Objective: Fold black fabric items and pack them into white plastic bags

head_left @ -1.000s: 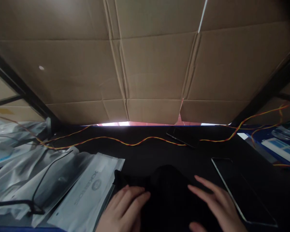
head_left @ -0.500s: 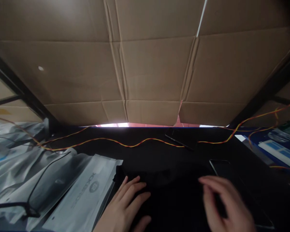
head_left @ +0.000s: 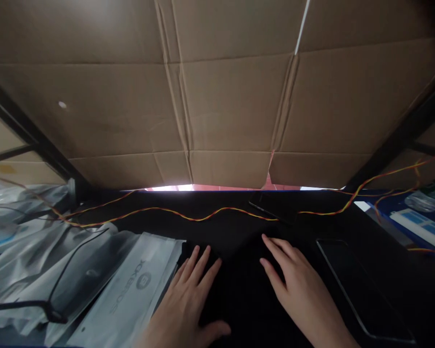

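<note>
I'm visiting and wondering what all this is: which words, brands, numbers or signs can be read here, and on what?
"CKBROS": on the pale bag beside the left hand; its first letters are unclear.
Round logo, same bag: too blurred to read.
Any print on the blue-panelled white item: too small to read.
Nothing else is readable.

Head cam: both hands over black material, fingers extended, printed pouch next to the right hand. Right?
One fix: the printed pouch lies next to the left hand, as the current head view shows. The rest is right: that hand and the right hand are over black material, fingers extended.
</note>
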A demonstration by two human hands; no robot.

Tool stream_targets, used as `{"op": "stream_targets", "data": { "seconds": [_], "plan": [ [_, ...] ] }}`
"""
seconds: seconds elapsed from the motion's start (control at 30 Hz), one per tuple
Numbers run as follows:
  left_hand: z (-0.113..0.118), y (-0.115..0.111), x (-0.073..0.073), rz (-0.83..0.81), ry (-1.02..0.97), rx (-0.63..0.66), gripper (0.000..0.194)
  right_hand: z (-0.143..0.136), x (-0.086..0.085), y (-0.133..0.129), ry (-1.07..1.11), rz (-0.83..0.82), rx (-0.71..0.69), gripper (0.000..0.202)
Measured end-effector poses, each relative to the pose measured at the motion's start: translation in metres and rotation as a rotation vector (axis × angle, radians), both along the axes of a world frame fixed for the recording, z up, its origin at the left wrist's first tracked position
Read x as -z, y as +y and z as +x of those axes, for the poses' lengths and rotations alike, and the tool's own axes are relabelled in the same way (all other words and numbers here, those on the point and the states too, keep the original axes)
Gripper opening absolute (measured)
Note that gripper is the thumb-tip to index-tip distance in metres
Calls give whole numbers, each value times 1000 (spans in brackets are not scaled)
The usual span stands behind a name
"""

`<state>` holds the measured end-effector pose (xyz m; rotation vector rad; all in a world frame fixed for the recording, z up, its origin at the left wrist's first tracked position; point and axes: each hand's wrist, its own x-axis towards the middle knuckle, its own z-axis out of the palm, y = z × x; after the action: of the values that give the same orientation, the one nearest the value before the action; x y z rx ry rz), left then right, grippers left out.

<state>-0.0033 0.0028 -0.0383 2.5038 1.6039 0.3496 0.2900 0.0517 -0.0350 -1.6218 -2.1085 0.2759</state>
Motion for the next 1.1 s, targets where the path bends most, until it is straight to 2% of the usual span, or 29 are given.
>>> {"op": "stream_targets", "data": {
  "seconds": [0.07, 0.13, 0.27, 0.3, 0.4, 0.43, 0.5, 0.57, 0.63, 0.7, 0.8, 0.93, 1.0, 1.1],
  "plan": [
    [-3, -3, 4, -123, 19, 23, 132, 1, -1, -8, -27, -33, -120, 53],
    [-2, -3, 4, -210, 28, 17, 138, 2, -2, -16, -75, -157, -220, 61],
    [6, 10, 5, -253, 34, -58, 140, 8, -2, -26, -141, -346, -249, 96],
    [9, 15, 6, -214, 39, -84, 132, 11, -2, -26, -141, -356, -249, 103],
    [16, 32, 9, -56, 50, -158, 85, 19, -3, -24, -126, -337, -271, 115],
    [18, 37, 10, -22, 51, -167, 75, 20, -6, -23, -122, -317, -284, 118],
    [22, 42, 8, 12, 49, -159, 65, 19, -13, -22, -112, -262, -327, 120],
    [23, 42, 3, 42, 45, -129, 63, 12, -25, -21, -99, -209, -395, 116],
    [22, 37, -5, 46, 31, -67, 67, 2, -37, -22, -88, -188, -487, 105],
    [18, 29, -12, 3, -1, 10, 72, -6, -43, -22, -93, -204, -569, 83],
    [6, 17, -19, -136, -40, 78, 90, -9, -35, -22, -94, -241, -580, 56],
    [-6, 7, -22, -280, -24, 85, 130, -4, -14, -17, -90, -271, -386, 71],
    [-5, 7, -26, -298, -11, 106, 137, -5, -12, -12, -118, -246, -327, 77],
    [3, 15, -33, -264, -6, 121, 140, -19, -21, 1, -145, -136, -341, 67]
  ]
}}
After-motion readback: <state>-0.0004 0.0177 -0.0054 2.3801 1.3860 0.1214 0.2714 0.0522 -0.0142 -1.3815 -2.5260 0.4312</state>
